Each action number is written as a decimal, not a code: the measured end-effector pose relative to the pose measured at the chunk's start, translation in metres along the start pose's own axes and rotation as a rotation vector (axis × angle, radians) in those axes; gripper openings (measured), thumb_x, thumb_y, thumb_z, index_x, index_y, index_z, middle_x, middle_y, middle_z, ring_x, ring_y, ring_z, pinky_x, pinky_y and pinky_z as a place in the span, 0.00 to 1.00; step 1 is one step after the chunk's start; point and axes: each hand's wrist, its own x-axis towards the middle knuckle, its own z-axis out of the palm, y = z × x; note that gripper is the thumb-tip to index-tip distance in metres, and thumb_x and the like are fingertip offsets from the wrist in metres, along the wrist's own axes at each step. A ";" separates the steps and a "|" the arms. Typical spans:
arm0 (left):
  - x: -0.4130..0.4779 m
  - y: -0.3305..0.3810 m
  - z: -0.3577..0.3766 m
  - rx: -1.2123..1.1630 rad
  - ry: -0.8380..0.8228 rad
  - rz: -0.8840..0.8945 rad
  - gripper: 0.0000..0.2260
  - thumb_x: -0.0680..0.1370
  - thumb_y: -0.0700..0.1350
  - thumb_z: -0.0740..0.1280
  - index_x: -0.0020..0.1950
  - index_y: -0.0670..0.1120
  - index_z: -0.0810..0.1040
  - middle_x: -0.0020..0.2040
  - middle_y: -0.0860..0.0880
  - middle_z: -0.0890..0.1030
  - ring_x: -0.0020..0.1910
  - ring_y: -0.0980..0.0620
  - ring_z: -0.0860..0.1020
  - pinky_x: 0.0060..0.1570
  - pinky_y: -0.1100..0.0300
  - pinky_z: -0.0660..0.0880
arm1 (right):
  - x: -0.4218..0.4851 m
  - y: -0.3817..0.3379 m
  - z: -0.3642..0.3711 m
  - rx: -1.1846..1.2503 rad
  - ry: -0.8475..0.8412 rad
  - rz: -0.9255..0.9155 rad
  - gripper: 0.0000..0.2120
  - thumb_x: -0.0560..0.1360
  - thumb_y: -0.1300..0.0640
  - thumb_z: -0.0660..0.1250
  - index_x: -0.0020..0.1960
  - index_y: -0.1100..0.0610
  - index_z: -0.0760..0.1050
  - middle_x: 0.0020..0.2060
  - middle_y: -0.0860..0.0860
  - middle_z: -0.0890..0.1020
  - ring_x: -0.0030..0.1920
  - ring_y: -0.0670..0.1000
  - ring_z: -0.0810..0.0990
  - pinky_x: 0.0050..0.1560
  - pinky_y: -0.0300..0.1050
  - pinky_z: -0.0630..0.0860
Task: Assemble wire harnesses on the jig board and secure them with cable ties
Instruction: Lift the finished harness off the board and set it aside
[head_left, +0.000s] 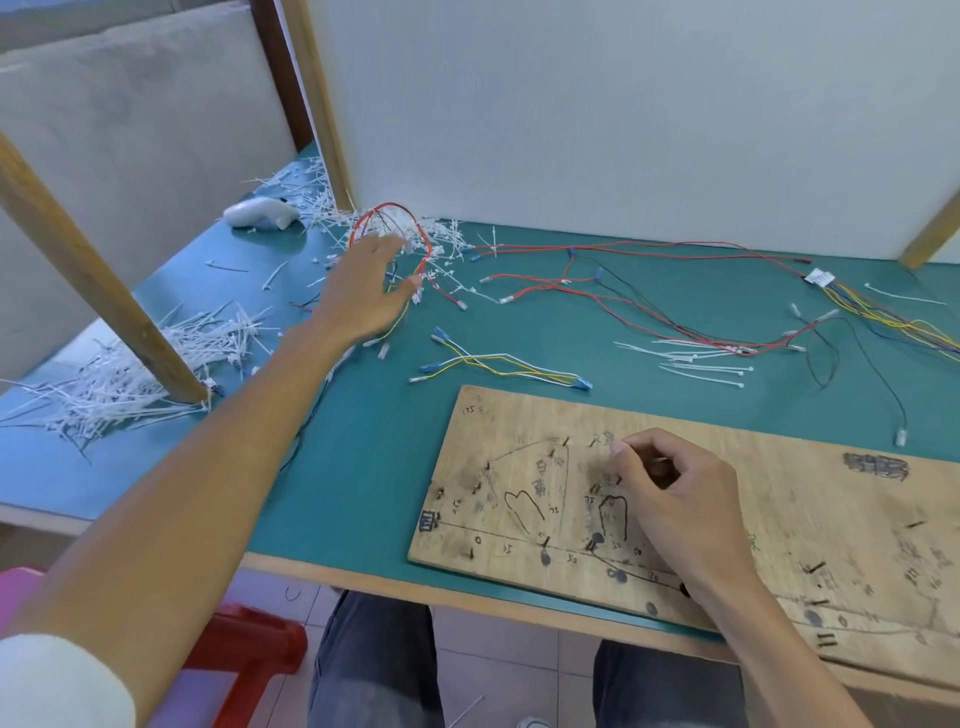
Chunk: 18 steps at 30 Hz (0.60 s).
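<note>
A wooden jig board (779, 493) with nails and pen markings lies at the table's near edge. My right hand (670, 499) rests on its left half with fingers curled; I see nothing plainly held in it. My left hand (363, 291) reaches far out to the back left, fingers spread, touching a looped red wire bundle (395, 221) that arches over the fingertips. Loose red and black wires (649, 312) sprawl behind the board. A short blue, yellow and white wire set (498, 364) lies just beyond the board. Whole white cable ties (696, 358) lie to the right of it.
Heaps of white cable-tie offcuts (130, 374) surround a slanted wooden post (104, 291) at left and the back corner. A white tool (260, 213) lies at the far left. A multicoloured harness with a white connector (821, 278) lies at far right. A white panel (623, 130) walls the back.
</note>
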 end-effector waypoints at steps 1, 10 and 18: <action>-0.010 0.003 -0.010 -0.048 0.046 0.007 0.24 0.84 0.51 0.65 0.79 0.45 0.68 0.80 0.44 0.67 0.81 0.46 0.62 0.78 0.52 0.56 | 0.000 0.000 0.000 0.001 -0.002 0.003 0.07 0.80 0.49 0.72 0.43 0.43 0.84 0.41 0.35 0.85 0.47 0.41 0.83 0.43 0.26 0.73; -0.154 -0.007 -0.065 0.173 -0.055 -0.359 0.05 0.78 0.53 0.72 0.45 0.53 0.80 0.41 0.57 0.82 0.46 0.48 0.80 0.47 0.54 0.77 | 0.001 0.000 0.000 0.036 0.001 0.008 0.08 0.80 0.50 0.72 0.42 0.44 0.84 0.40 0.35 0.86 0.45 0.39 0.83 0.42 0.30 0.74; -0.184 -0.001 -0.038 0.288 -0.142 -0.442 0.08 0.82 0.49 0.67 0.45 0.47 0.77 0.44 0.46 0.81 0.48 0.39 0.80 0.49 0.47 0.79 | 0.002 0.000 0.001 0.044 0.010 0.031 0.09 0.79 0.49 0.71 0.41 0.46 0.84 0.40 0.36 0.86 0.45 0.38 0.82 0.44 0.34 0.73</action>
